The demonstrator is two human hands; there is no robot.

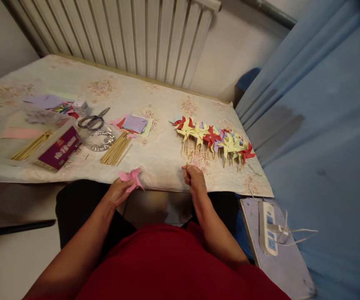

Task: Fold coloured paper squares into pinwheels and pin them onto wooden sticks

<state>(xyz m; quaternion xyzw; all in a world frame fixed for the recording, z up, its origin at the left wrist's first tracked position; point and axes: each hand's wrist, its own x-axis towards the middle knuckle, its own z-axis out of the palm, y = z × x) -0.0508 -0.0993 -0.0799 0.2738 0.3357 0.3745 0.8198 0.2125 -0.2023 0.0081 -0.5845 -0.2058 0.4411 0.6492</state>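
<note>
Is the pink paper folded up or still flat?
Folded: the pink paper in the left hand has pinwheel points sticking out.

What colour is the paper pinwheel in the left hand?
Pink; the pinwheel in the left hand shows best in the head view.

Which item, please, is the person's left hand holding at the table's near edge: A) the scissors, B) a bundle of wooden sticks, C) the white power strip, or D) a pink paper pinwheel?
D: the left hand grips a pink paper pinwheel, while the scissors lie untouched farther back.
</note>
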